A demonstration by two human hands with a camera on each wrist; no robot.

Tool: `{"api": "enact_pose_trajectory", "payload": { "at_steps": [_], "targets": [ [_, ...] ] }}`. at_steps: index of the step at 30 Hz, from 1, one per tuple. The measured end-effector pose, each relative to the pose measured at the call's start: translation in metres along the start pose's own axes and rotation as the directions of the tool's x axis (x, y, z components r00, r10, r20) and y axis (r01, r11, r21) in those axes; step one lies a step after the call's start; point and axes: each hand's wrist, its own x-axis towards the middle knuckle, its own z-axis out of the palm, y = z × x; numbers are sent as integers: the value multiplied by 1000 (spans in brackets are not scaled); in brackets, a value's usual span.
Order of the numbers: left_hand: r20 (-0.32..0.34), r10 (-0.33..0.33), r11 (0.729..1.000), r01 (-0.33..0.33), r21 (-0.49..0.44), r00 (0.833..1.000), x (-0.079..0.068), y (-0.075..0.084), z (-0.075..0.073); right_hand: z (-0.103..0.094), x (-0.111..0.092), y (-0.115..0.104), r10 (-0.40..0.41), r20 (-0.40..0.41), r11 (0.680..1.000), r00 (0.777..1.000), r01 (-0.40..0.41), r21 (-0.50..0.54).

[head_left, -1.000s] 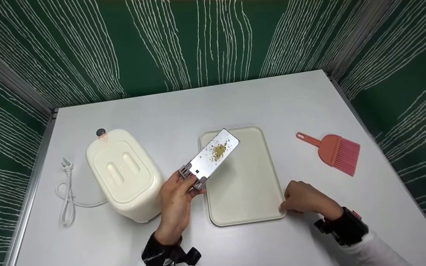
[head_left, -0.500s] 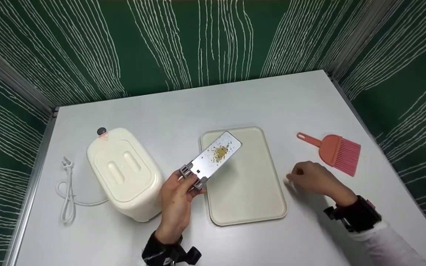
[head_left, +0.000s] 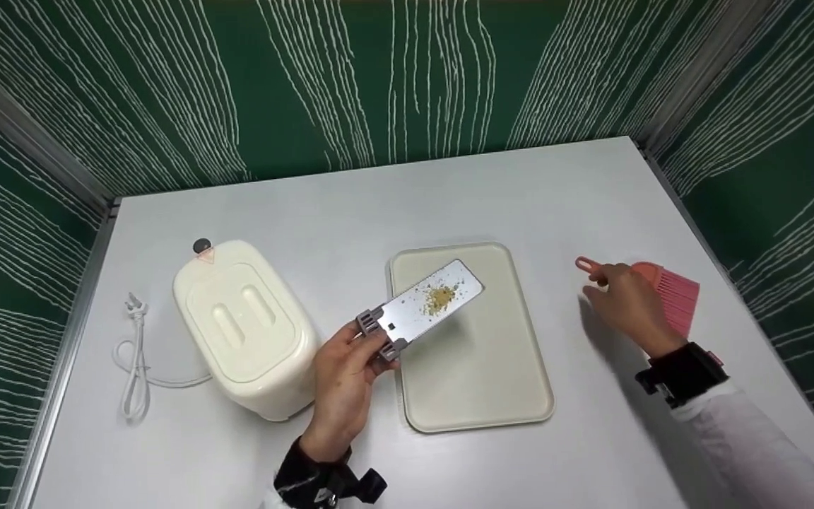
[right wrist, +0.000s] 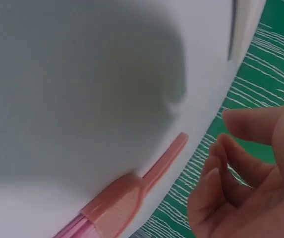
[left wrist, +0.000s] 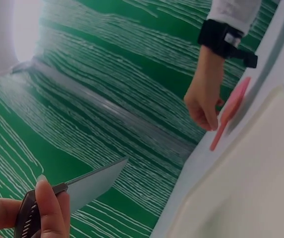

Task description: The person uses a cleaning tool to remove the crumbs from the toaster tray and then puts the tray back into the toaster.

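My left hand [head_left: 342, 385] grips the grey end of a flat silver crumb tray [head_left: 407, 322], thumb on top. Yellow crumbs [head_left: 439, 300] lie scattered over its far half. In the head view it overlaps a cream rectangular tray [head_left: 474, 385] lying on the table. My right hand [head_left: 626, 307] is over a coral-red brush with pink bristles [head_left: 679, 300], partly covering it. The right wrist view shows the hand [right wrist: 255, 198] with bent fingers and thumb apart, nothing between them, beside the brush handle [right wrist: 166, 161].
A cream toaster [head_left: 244, 325] with a lid bearing two raised bars stands left of the trays, close to my left hand. Its white cord and plug [head_left: 136, 353] lie at the table's left. Green walls with white streaks [head_left: 442, 78] rise behind and at both sides.
My right hand has moved from the cream tray's lower right corner up and right to the brush. My left hand has shifted slightly right with the crumb tray, which has turned a little clockwise.
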Motion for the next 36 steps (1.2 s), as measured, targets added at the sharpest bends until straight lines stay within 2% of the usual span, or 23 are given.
{"api": "enact_pose_trajectory", "payload": {
  "at_steps": [4, 7, 13, 17, 29, 32, 36],
  "targets": [
    [12, 12, 1000, -12, -4, 1000, 1, -2, 0, 7, 8, 10, -67, -84, 995, 994, 60, -81],
    [19, 20, 1000, -19, -12, 1000, 1, -3, 0, 11, 12, 18, -95, -106, 988, 990, 80, -133],
    [16, 20, 1000, -19, -12, 1000, 2, -4, 1, 11, 17, 23, -22, -61, 978, 998, 9, -207],
    [15, 21, 1000, -21, -15, 1000, 2, -4, 0, 10, 20, 25, -16, -42, 969, 999, 5, -247],
    [-3, 15, 1000, -16, -23, 1000, 3, -6, -1, 10, 26, 33, 43, 39, 964, 998, -32, -264],
    [2, 22, 999, -21, -24, 1000, 4, -7, -1, 11, 27, 34, 40, 33, 965, 999, -30, -259],
    [3, 26, 999, -26, -30, 1000, 4, -8, -1, 12, 26, 35, -5, 6, 955, 1000, 7, -297]
  ]
}}
